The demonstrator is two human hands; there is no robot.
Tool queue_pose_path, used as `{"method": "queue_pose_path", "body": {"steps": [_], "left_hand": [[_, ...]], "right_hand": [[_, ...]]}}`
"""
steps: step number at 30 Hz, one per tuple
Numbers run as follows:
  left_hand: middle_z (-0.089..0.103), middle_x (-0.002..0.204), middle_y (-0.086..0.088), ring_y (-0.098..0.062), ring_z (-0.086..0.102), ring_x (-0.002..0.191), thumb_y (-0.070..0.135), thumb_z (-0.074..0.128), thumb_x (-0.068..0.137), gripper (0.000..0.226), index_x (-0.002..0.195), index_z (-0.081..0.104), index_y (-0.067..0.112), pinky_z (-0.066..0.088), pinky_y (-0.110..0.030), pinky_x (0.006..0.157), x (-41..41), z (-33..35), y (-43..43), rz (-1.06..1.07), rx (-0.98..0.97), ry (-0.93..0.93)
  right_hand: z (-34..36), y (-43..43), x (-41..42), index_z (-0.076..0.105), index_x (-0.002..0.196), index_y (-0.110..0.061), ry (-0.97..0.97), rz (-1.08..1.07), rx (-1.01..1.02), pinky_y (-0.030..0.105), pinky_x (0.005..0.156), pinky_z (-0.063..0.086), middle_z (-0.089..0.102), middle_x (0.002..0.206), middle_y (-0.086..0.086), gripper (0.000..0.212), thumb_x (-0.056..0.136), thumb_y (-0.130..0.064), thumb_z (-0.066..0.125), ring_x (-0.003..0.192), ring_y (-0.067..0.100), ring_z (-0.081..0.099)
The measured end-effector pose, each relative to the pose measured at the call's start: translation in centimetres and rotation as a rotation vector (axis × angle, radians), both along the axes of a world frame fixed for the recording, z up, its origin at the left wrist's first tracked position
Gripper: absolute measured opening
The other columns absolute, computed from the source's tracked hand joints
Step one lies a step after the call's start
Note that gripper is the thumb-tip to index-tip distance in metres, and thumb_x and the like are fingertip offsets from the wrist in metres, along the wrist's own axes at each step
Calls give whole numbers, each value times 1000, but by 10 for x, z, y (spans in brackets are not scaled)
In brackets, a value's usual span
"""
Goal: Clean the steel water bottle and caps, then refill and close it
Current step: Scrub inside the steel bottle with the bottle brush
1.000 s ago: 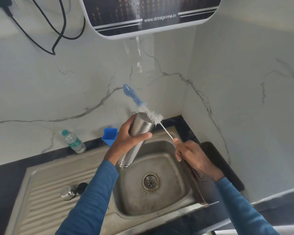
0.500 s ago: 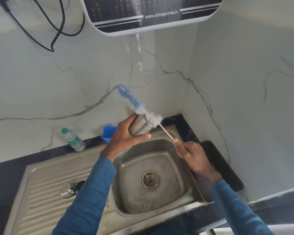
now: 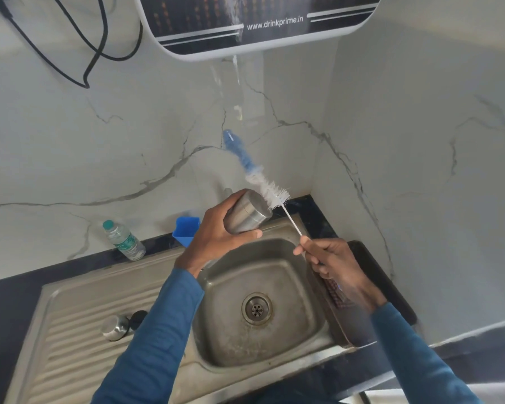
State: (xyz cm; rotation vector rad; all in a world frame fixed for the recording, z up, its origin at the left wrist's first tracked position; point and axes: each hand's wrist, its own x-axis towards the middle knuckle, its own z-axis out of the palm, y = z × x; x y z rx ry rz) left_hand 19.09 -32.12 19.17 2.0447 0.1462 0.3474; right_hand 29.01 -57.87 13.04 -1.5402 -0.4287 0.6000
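Held steel water bottle (image 3: 247, 212) tilted above the back edge of the sink (image 3: 216, 316). Wrapped left hand (image 3: 216, 231) round its body: thumb across the near side, fingers curled over the far side. Pinched the wire stem of the bottle brush (image 3: 270, 189) in the closed fingertips of the right hand (image 3: 333, 263), above the basin's right edge. Set the white bristles against the bottle's upper right end, blue tip aimed up at the wall. Noted steel cap (image 3: 114, 328) and black cap (image 3: 137, 317) side by side on the drainboard.
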Motion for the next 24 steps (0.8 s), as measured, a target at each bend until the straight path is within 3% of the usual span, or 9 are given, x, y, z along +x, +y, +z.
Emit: {"method": "queue_pose_path", "body": {"steps": [6, 12, 17, 20, 24], "left_hand": [[69, 134, 15, -9, 68, 122, 21, 96, 77, 86, 151, 52, 32, 55, -36, 108, 3, -4, -1, 7, -8, 24], [70, 132, 13, -13, 69, 120, 20, 95, 78, 83, 149, 54, 34, 57, -38, 105, 2, -5, 2, 6, 2, 9], [71, 129, 11, -12, 70, 116, 18, 96, 77, 82, 147, 56, 30, 58, -38, 102, 3, -6, 8, 39, 22, -4], [71, 131, 15, -9, 69, 118, 26, 98, 74, 89, 151, 53, 30, 57, -41, 105, 2, -11, 12, 52, 74, 33], [72, 124, 17, -7, 72, 111, 32, 97, 75, 84, 147, 55, 33, 59, -38, 100, 4, -12, 1, 74, 100, 24]], "right_hand": [[9, 6, 0, 84, 96, -9, 136, -2, -22, 24, 51, 19, 45, 63, -1, 42, 82, -48, 79, 56, 11, 31], [8, 8, -5, 77, 72, -17, 84, -51, -114, 19, 46, 21, 34, 55, -8, 49, 96, -57, 64, 49, 8, 26], [-5, 2, -11, 59, 53, -13, -49, -76, -154, 8, 42, 26, 32, 44, -7, 62, 106, -44, 53, 39, 3, 25], [-7, -1, -12, 58, 53, -10, -91, -55, -128, 9, 43, 26, 31, 43, -8, 62, 106, -41, 53, 38, 5, 25], [2, 10, -12, 54, 60, 10, -168, -49, -55, 9, 47, 29, 32, 44, -8, 63, 110, -28, 52, 40, 6, 26]]}}
